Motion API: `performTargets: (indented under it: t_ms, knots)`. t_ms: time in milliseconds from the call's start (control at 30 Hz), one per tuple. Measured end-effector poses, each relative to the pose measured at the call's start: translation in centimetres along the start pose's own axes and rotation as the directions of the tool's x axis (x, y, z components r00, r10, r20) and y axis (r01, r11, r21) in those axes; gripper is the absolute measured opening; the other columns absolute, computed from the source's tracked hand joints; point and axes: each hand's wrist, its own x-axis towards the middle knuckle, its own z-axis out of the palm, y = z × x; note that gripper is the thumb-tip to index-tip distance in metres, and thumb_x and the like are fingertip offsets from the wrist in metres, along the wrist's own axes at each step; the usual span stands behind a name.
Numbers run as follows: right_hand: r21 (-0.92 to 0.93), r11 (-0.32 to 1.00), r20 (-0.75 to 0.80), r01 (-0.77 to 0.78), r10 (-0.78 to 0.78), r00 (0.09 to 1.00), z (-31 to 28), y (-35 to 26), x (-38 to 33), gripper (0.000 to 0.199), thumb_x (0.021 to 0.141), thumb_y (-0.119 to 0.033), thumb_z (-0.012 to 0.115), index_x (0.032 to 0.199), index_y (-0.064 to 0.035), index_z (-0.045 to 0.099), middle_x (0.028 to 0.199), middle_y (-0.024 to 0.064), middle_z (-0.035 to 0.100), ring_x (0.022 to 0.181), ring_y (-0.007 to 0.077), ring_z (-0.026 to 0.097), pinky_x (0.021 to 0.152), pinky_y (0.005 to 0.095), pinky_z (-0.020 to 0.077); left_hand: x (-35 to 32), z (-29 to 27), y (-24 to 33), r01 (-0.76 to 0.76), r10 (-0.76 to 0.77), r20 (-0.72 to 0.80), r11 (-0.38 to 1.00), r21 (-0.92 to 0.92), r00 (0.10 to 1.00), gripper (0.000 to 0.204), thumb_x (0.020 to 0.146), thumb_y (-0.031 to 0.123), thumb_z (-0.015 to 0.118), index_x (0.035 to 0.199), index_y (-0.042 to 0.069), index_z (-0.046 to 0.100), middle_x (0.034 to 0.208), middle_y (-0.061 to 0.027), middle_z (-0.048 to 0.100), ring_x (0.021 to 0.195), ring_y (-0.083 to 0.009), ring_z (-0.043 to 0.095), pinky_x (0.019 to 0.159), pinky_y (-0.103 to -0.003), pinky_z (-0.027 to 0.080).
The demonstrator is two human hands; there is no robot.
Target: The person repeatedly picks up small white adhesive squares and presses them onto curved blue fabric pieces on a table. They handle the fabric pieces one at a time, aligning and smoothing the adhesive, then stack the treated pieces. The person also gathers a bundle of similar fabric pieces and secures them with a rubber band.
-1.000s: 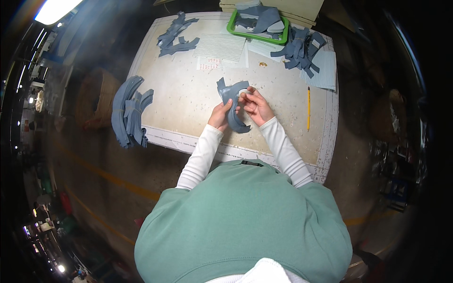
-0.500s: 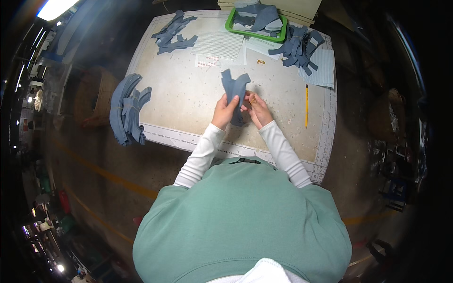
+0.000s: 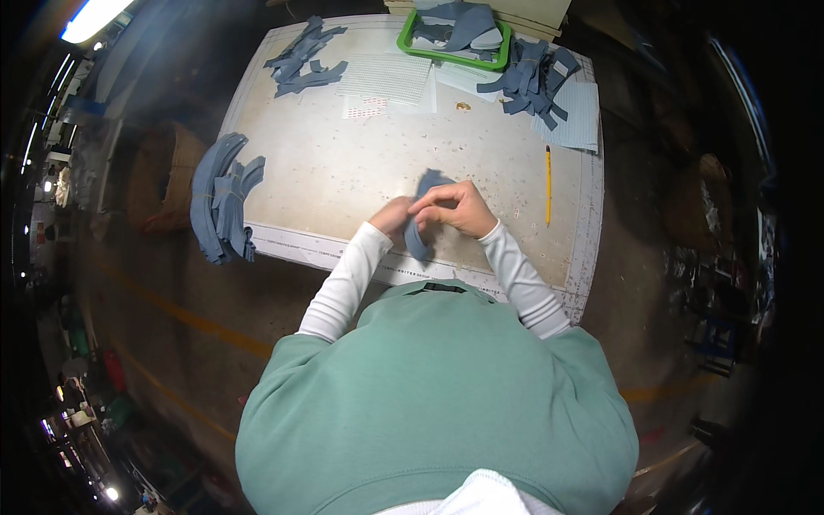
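Observation:
Both of my hands meet over the near middle of a pale work table [image 3: 343, 172]. Between them is a small blue fabric piece [image 3: 418, 232], bunched and folded. My left hand [image 3: 393, 220] grips its left side low down. My right hand [image 3: 457, 206] pinches its upper edge with the fingers curled over it. The cloth hangs partly below my hands toward the table's front edge, and its middle is hidden by my fingers.
A stack of blue fabric strips [image 3: 221, 206] hangs over the table's left edge. More blue pieces [image 3: 300, 62] lie at the far left, others [image 3: 532, 77] at the far right beside a green tray [image 3: 463, 34]. Papers [image 3: 386, 84] and a yellow pencil [image 3: 548, 184] lie nearby.
The fabric piece was spread flat and tall above my hands; now it is gathered and folded small between them. My hands have drawn closer together and nearer the front edge.

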Motion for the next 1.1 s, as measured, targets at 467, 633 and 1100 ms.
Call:
performTargets:
  t_ms: [467,633,1100]
  knots:
    - [0.410,0.912,-0.244,0.031,0.077,0.967,-2.2,2.1,-0.5,0.089,0.077,-0.063,0.058,0.134,0.0005,0.035,0.123,0.0093,0.049,0.115,0.0177,0.049,0.099,0.0324,0.0348,-2.8,2.7,3.1,-0.176,0.117,0.159,0.885,0.432,0.980,0.017,0.095,0.019,0.048,0.091,0.003,0.054,0.071,-0.0013,0.059,0.055,-0.0073,0.053,0.053,-0.021,0.044]
    - [-0.502,0.852,-0.027,0.147,-0.185,0.982,-1.0,-1.4,-0.4,0.025,0.070,-0.020,0.077,0.091,-0.0064,0.071,0.073,0.0046,0.064,0.073,0.0132,0.062,0.071,0.0254,0.0478,-1.7,3.5,1.7,-0.022,-0.069,0.122,0.784,0.620,0.990,0.017,0.094,0.017,0.048,0.090,0.002,0.054,0.067,-0.0031,0.058,0.053,-0.0097,0.054,0.050,-0.023,0.044]
    - [0.907,0.222,-0.419,0.358,0.386,0.822,-0.3,4.2,-2.7,0.050,0.090,-0.041,0.052,0.124,-0.0044,0.051,0.115,0.0057,0.058,0.106,0.0180,0.054,0.095,0.0352,0.0426,-0.5,2.5,3.5,-0.311,0.347,-0.018,0.815,-0.489,0.938,0.016,0.094,0.020,0.049,0.098,0.004,0.047,0.079,-0.0048,0.053,0.060,-0.0104,0.049,0.056,-0.022,0.042]
